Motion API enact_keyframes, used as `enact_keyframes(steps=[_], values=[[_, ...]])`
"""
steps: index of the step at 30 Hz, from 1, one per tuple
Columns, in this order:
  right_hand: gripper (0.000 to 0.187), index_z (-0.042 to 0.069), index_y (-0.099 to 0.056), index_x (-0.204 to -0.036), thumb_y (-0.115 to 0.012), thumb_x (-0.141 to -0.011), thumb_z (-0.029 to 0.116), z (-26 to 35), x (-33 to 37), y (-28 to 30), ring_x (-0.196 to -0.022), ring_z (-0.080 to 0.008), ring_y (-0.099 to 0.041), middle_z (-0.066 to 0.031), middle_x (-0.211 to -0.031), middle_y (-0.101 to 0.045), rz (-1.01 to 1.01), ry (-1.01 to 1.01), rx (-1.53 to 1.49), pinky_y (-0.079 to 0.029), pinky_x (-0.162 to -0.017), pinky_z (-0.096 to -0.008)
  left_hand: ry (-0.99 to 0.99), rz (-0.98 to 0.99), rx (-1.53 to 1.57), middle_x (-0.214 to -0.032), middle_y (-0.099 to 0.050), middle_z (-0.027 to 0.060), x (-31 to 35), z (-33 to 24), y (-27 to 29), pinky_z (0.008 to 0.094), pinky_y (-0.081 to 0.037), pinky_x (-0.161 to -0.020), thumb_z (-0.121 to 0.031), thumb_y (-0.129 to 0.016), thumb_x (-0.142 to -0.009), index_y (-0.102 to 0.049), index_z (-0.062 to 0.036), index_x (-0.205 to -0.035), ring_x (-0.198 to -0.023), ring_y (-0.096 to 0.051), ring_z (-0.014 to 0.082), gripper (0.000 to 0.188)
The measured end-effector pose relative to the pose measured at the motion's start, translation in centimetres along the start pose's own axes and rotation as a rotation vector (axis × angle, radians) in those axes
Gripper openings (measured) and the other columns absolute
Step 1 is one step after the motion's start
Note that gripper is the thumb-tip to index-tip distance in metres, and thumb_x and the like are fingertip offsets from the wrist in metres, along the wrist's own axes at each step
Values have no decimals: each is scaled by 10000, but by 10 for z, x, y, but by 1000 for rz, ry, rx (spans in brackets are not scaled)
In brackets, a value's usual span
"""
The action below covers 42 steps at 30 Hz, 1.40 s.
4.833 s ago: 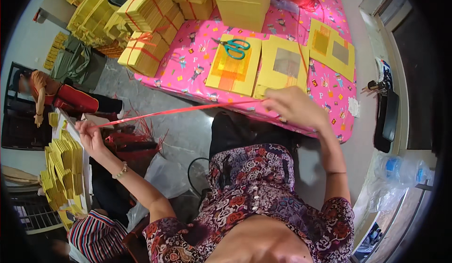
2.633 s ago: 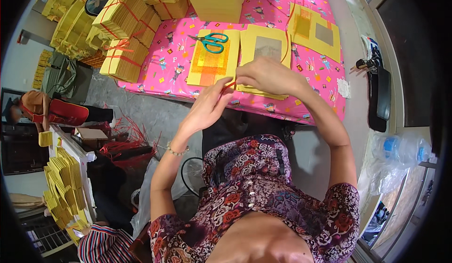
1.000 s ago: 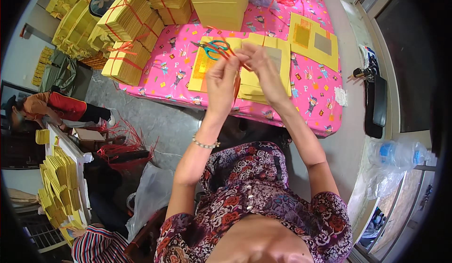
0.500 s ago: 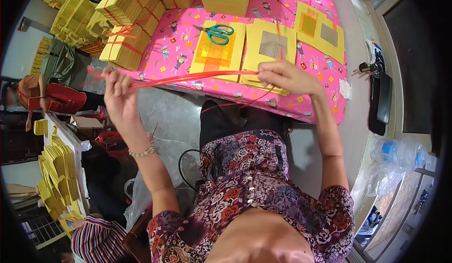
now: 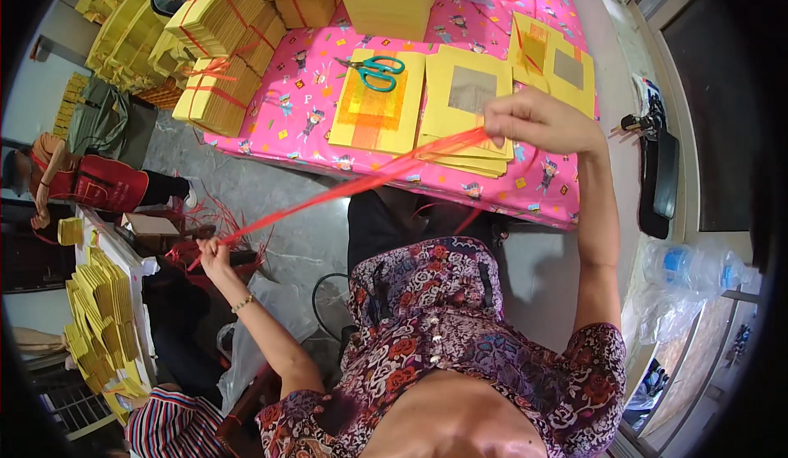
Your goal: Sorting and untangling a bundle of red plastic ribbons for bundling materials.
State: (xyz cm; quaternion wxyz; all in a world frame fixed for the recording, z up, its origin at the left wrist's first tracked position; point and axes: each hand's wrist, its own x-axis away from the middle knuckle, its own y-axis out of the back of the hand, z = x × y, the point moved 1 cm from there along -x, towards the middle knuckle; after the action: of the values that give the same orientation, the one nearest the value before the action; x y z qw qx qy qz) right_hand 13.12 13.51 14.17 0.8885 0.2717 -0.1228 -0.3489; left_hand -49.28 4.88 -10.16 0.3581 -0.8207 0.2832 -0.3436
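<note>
A red plastic strip [image 5: 345, 189] is stretched slantwise between my two hands, above the floor and the near edge of the table. My left hand [image 5: 215, 254], low on the left, is closed on one end. The other part is gripped in my right hand [image 5: 538, 121], raised over the table's near right side. Beneath and beside the right hand lie yellow paper sheets [image 5: 442, 72] with grey rectangles. Left of them, teal-handled scissors [image 5: 379, 72] rest on a yellow sheet with an orange-gold panel [image 5: 368, 117].
Tied stacks of yellow paper [image 5: 217, 97] stand on the pink patterned table [image 5: 287, 117]. A person in a red apron [image 5: 111, 177] is at the left, near another table with yellow bundles [image 5: 103, 302]. Someone in a striped top [image 5: 172, 421] sits lower left. Plastic bottles [image 5: 689, 267] are at the right.
My left hand has swung down and left, while my right hand has moved slightly right. The red strip, nearly level before, now runs longer and slantwise between them.
</note>
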Motion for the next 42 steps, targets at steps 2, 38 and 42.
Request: enact_keyframes(steps=[2, 38, 42], values=[[326, 50, -584, -753, -500, -954, 293, 16, 7, 0, -571, -109, -454, -19, -620, -503, 54, -106, 58, -363, -541, -282, 30, -116, -131, -629, -412, 6, 14, 10, 14, 262, -288, -451, -98, -468, -936, -511, -41, -860, -489, -354, 128, 104], [386, 27, -535, -756, -466, -968, 342, -56, -17, -3, -593, -132, -448, -29, -635, -469, 50, -220, 146, -381, -574, -306, -637, 750, -1992, -662, -590, 118, 112, 81, -95, 384, -414, -566, -203, -440, -973, -609, -21, -891, -588, -551, 321, 262], [318, 5, -562, -843, -488, -937, 300, -31, -41, -29, -735, -347, -584, -167, -747, -593, -38, -70, 347, -434, -656, -436, -767, 854, -2016, -923, -621, 188, 127, 109, -116, 464, -449, -748, -161, -450, -945, -589, -33, -1061, -833, -575, 385, 221]])
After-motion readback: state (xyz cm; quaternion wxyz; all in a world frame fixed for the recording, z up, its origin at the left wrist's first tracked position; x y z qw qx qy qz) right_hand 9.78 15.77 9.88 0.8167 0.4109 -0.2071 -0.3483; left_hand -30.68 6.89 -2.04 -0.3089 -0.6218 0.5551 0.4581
